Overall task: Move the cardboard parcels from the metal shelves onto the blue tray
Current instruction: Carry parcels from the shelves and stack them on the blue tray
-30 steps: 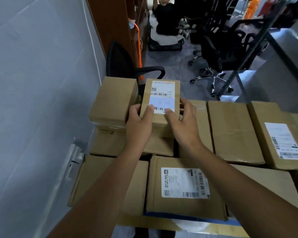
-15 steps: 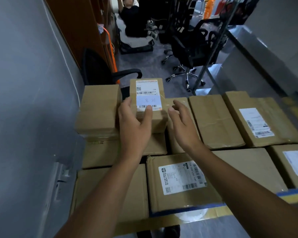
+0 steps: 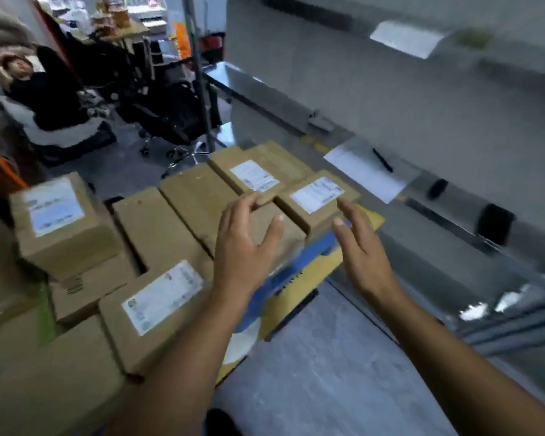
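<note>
Several cardboard parcels fill the blue tray, whose blue edge shows under them at the right. A small labelled parcel sits on top of the stack at the left. My left hand hovers with spread fingers over the plain parcels at the middle. My right hand is also spread and empty, near the right edge of the tray beside a labelled parcel. Another labelled parcel lies in the near row. The frame is blurred by motion.
Metal shelves run along the right, with a sheet of paper, a pen and dark small items on them. Office chairs and a seated person are behind the tray. Grey floor lies below.
Both hands have let go of the small labelled parcel, which now rests on the stack at the left. The view has swung right toward the shelves, and both hands moved right.
</note>
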Motion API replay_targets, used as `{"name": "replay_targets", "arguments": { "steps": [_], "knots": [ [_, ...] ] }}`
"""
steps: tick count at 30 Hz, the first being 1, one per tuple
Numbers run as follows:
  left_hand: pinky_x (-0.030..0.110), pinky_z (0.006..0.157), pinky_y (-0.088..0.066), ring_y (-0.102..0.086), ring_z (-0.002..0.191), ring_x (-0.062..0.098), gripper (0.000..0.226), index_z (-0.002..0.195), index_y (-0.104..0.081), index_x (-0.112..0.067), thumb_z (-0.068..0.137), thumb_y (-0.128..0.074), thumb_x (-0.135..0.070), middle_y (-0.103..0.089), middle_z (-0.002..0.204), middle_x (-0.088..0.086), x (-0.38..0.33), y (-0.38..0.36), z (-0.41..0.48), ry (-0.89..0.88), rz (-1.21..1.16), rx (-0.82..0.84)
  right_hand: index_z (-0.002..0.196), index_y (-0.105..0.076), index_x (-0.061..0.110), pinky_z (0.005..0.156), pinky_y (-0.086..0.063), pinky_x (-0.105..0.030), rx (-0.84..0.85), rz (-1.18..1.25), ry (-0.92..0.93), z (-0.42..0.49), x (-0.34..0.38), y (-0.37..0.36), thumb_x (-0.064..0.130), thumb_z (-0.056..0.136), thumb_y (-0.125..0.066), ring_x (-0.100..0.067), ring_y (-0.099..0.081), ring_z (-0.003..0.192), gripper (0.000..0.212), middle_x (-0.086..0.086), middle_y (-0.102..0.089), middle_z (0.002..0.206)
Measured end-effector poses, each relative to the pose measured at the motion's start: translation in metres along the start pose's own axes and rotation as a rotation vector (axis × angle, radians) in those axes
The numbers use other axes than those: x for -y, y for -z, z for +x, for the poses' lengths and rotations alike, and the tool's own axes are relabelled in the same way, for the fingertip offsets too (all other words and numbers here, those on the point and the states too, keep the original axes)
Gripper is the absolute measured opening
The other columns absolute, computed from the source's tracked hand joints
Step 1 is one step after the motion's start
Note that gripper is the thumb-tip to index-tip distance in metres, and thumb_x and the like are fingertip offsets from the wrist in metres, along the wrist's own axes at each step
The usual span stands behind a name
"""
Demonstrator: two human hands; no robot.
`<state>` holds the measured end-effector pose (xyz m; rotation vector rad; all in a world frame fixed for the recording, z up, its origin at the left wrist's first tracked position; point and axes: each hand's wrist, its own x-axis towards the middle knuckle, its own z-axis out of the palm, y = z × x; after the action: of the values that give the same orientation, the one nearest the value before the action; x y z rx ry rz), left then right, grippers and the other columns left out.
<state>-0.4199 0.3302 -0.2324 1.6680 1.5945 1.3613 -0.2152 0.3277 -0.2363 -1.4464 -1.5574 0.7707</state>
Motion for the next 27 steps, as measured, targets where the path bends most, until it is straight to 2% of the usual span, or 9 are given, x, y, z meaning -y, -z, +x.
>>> {"name": "replay_targets", "arguments": {
  "steps": [2, 4, 5, 7, 9, 16, 21, 24, 27],
  "knots": [
    [0.011, 0.105, -0.031, -0.039, 0.134, -0.004, 0.061, 0.143, -0.05, -0.034, 0.09, -0.054, -0.065, -0.045, 0.142, -0.023, -0.034, -0.065, -0.029, -0.043, -0.034, 0.178, 0.155, -0.041, 0.028, 0.103, -0.028, -0.003, -0.114, -0.074, -0.035, -0.04, -0.026, 0.069, 0.066, 0.096, -0.038, 0.017, -0.038, 0.134, 0.069, 0.019, -0.043, 0.153],
    [0.027, 0.112, -0.036, -0.037, 0.14, 0.0, 0.066, 0.147, -0.046, -0.037, 0.089, -0.053, -0.069, -0.043, 0.147, -0.021, -0.069, -0.129, -0.067, -0.081, -0.066, 0.342, 0.155, -0.042, 0.025, 0.1, -0.024, 0.002, -0.22, -0.168, -0.1, -0.089, -0.054, 0.139, 0.063, 0.098, -0.039, 0.012, -0.038, 0.134, 0.068, 0.019, -0.042, 0.15],
    [0.034, 0.115, -0.037, -0.035, 0.144, 0.003, 0.066, 0.148, -0.044, -0.04, 0.09, -0.052, -0.071, -0.041, 0.152, -0.02, -0.088, -0.159, -0.088, -0.089, -0.087, 0.426, 0.155, -0.042, 0.025, 0.108, -0.024, -0.004, -0.268, -0.217, -0.136, -0.115, -0.068, 0.172, 0.062, 0.098, -0.039, 0.003, -0.037, 0.14, 0.068, 0.016, -0.042, 0.153],
    [0.043, 0.119, -0.035, -0.031, 0.15, 0.01, 0.069, 0.15, -0.041, -0.041, 0.089, -0.052, -0.073, -0.039, 0.158, -0.013, -0.126, -0.214, -0.131, -0.124, -0.118, 0.557, 0.157, -0.041, 0.024, 0.123, -0.027, -0.031, -0.371, -0.295, -0.207, -0.167, -0.093, 0.235, 0.061, 0.1, -0.041, -0.011, -0.033, 0.149, 0.069, 0.008, -0.041, 0.16],
    [0.047, 0.12, -0.035, -0.031, 0.151, 0.014, 0.069, 0.151, -0.042, -0.038, 0.09, -0.056, -0.07, -0.04, 0.16, -0.008, -0.162, -0.262, -0.173, -0.17, -0.135, 0.655, 0.157, -0.041, 0.022, 0.124, -0.027, -0.044, -0.482, -0.326, -0.281, -0.219, -0.111, 0.291, 0.059, 0.101, -0.044, -0.015, -0.031, 0.152, 0.067, 0.003, -0.04, 0.162],
    [0.033, 0.115, -0.037, -0.042, 0.136, 0.002, 0.074, 0.148, -0.047, -0.037, 0.084, -0.054, -0.074, -0.047, 0.149, -0.013, -0.269, -0.385, -0.3, -0.329, -0.25, 0.965, 0.155, -0.043, 0.021, 0.125, -0.024, -0.042, -0.791, -0.382, -0.483, -0.371, -0.146, 0.427, 0.059, 0.097, -0.044, -0.016, -0.03, 0.152, 0.07, 0.0, -0.041, 0.161],
    [0.032, 0.116, -0.034, -0.039, 0.141, 0.002, 0.074, 0.147, -0.043, -0.045, 0.083, -0.052, -0.08, -0.042, 0.154, -0.018, -0.315, -0.459, -0.36, -0.369, -0.256, 1.132, 0.156, -0.04, 0.026, 0.125, -0.027, -0.041, -0.939, -0.355, -0.594, -0.442, -0.177, 0.486, 0.054, 0.103, -0.048, -0.01, -0.03, 0.151, 0.061, 0.006, -0.04, 0.161],
    [0.025, 0.109, -0.032, -0.037, 0.133, -0.007, 0.071, 0.145, -0.043, -0.049, 0.083, -0.052, -0.081, -0.04, 0.147, -0.027, -0.336, -0.507, -0.384, -0.372, -0.282, 1.204, 0.157, -0.038, 0.028, 0.124, -0.028, -0.038, -0.998, -0.353, -0.655, -0.465, -0.201, 0.519, 0.06, 0.101, -0.046, -0.007, -0.031, 0.15, 0.064, 0.009, -0.039, 0.161],
    [0.008, 0.099, -0.026, -0.036, 0.126, -0.012, 0.071, 0.144, -0.047, -0.043, 0.083, -0.052, -0.079, -0.042, 0.143, -0.026, -0.356, -0.563, -0.401, -0.365, -0.3, 1.229, 0.157, -0.037, 0.029, 0.122, -0.03, -0.035, -1.035, -0.345, -0.703, -0.471, -0.231, 0.56, 0.066, 0.097, -0.042, -0.005, -0.033, 0.148, 0.071, 0.01, -0.04, 0.16]
  ]
}}
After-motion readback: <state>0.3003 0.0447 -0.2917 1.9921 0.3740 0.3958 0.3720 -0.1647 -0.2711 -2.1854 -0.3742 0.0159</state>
